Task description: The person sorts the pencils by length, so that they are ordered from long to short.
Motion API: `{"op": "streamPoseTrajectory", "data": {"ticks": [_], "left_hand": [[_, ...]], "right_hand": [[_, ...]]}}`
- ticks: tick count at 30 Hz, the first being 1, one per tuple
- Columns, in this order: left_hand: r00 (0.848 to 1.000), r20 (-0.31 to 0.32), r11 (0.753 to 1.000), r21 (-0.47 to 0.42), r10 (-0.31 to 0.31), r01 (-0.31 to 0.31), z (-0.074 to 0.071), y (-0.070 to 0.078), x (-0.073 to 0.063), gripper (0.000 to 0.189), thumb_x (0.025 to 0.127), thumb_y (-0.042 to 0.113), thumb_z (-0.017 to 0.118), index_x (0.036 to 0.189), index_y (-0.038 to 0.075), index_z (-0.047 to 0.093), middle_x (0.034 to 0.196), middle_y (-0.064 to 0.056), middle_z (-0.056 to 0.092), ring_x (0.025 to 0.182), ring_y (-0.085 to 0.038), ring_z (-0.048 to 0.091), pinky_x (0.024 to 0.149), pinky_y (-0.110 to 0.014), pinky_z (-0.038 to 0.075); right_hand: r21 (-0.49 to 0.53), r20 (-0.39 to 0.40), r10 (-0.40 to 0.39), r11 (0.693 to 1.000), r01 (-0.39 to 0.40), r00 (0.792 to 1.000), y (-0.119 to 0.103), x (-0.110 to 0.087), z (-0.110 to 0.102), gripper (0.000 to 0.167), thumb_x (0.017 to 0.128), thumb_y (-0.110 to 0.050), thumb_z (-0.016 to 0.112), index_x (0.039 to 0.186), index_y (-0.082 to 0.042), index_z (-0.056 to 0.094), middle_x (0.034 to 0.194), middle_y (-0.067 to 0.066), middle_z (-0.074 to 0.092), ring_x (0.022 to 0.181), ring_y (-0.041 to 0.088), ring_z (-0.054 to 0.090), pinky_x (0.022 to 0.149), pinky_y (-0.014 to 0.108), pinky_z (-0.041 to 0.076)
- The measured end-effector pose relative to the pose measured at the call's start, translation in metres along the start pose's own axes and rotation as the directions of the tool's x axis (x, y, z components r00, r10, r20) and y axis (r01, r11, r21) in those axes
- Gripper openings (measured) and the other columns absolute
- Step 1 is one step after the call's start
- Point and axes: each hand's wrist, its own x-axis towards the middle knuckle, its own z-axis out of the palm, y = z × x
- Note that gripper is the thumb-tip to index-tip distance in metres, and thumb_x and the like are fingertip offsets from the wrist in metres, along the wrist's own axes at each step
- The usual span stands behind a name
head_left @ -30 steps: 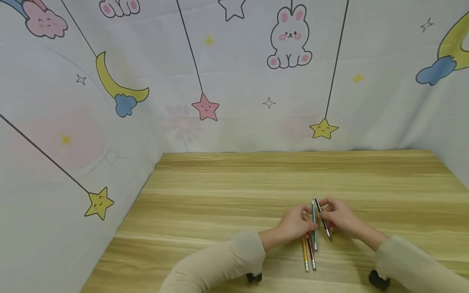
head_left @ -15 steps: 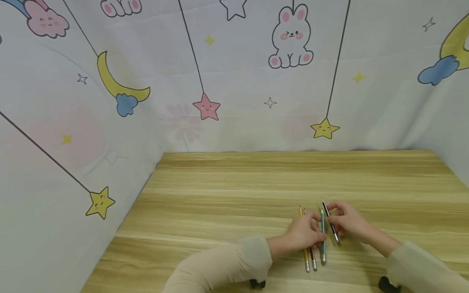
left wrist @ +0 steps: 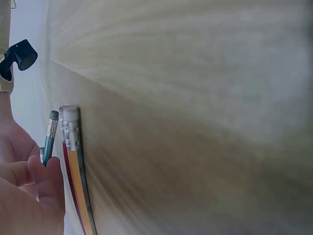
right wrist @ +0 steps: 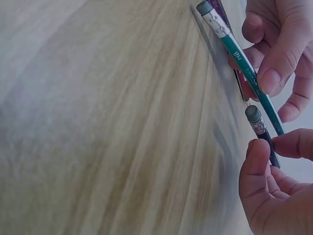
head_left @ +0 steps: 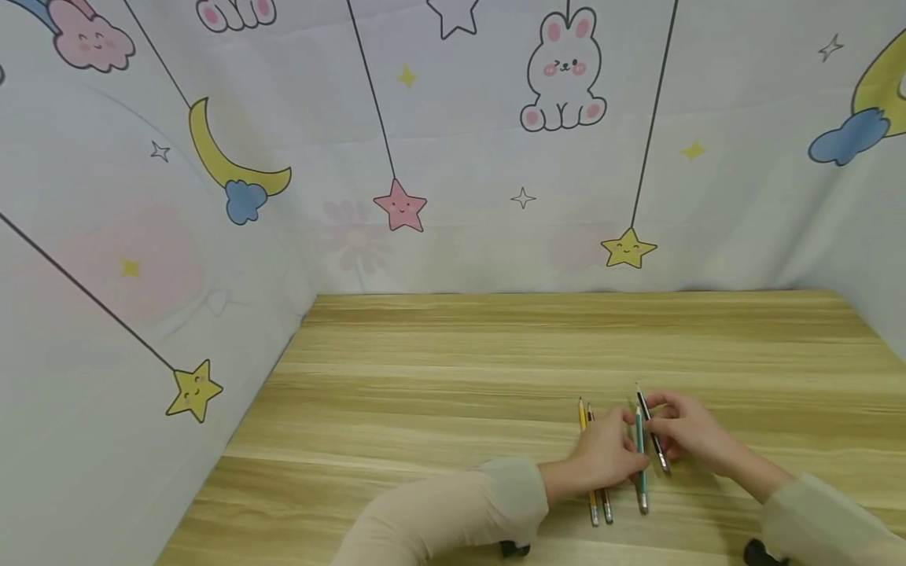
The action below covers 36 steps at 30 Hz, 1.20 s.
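Note:
My left hand [head_left: 605, 452] pinches a green pencil [head_left: 640, 436] between thumb and fingers; its eraser end points toward me. Just to the right, a black pencil [head_left: 658, 446] is pinched by my right hand [head_left: 694, 434]. The two pencils stand close together, tips leaning left. In the right wrist view the green pencil [right wrist: 244, 68] shows "HB" lettering, and the black pencil [right wrist: 264, 134] has a grey eraser. A yellow pencil [head_left: 583, 415] and a dark red pencil [head_left: 605, 501] lie side by side on the table, their middles hidden under my left hand.
The wood-grain table [head_left: 425, 377] reaches back to a white cloth wall [head_left: 467, 141] printed with stars, moons and a rabbit. Cloth also hangs along the left and right sides. A black device [head_left: 514, 548] sits under the left sleeve.
Both hands have moved right and slightly toward me, carrying the green and black pencils. The yellow and dark red pencils stay behind, with their tips now uncovered.

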Motion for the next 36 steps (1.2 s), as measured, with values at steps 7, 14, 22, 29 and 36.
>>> {"op": "streamPoseTrajectory", "data": {"ticks": [7,14,22,29,36], "left_hand": [[0.998,-0.021,0.989,0.133,0.064,-0.061,0.001,0.0,0.005,0.044,0.071,0.006,0.066,0.107,0.018,0.044,0.057,0.011,0.051,0.039,0.001,0.044,0.038,-0.015,0.037],[0.986,0.015,0.902,0.402,0.169,-0.161,0.0,0.0,0.014,0.039,0.072,0.017,0.066,0.107,0.021,0.049,0.06,0.012,0.043,0.048,-0.001,0.041,0.042,-0.014,0.032],[0.977,0.072,0.816,0.539,0.203,-0.209,-0.002,0.0,0.022,0.029,0.073,0.024,0.065,0.101,0.019,0.058,0.087,0.012,0.061,0.068,0.002,0.049,0.057,-0.01,0.035],[0.979,0.119,0.766,0.61,0.168,-0.205,-0.003,0.001,0.025,0.023,0.074,0.027,0.065,0.096,0.02,0.061,0.085,0.013,0.062,0.067,0.002,0.05,0.057,-0.01,0.036],[0.971,0.164,0.708,0.664,0.175,-0.24,-0.007,-0.002,0.03,0.023,0.075,0.034,0.066,0.095,0.023,0.063,0.078,0.016,0.061,0.065,0.004,0.049,0.057,-0.009,0.035]], "right_hand": [[-0.011,-0.011,0.022,1.0,-0.022,1.0,0.004,-0.001,-0.004,0.04,0.083,-0.004,0.051,0.116,0.015,0.036,0.071,0.003,0.054,0.053,0.007,0.048,0.046,0.025,0.046],[-0.016,-0.023,0.02,1.0,-0.021,1.0,0.008,-0.002,-0.007,0.04,0.083,-0.004,0.051,0.115,0.014,0.036,0.068,0.002,0.051,0.052,0.007,0.048,0.046,0.025,0.046],[-0.009,-0.024,0.04,0.999,-0.041,0.999,0.009,-0.002,-0.009,0.041,0.082,-0.005,0.05,0.116,0.014,0.036,0.068,0.001,0.05,0.052,0.007,0.048,0.046,0.025,0.046],[-0.023,-0.022,0.054,0.998,-0.054,0.998,0.01,-0.004,-0.01,0.041,0.083,-0.005,0.051,0.117,0.013,0.037,0.069,0.001,0.051,0.053,0.007,0.049,0.046,0.026,0.047],[-0.034,-0.024,0.066,0.997,-0.067,0.998,0.008,-0.005,-0.009,0.042,0.083,-0.005,0.052,0.118,0.013,0.037,0.069,0.002,0.052,0.054,0.008,0.049,0.046,0.025,0.046]]}}
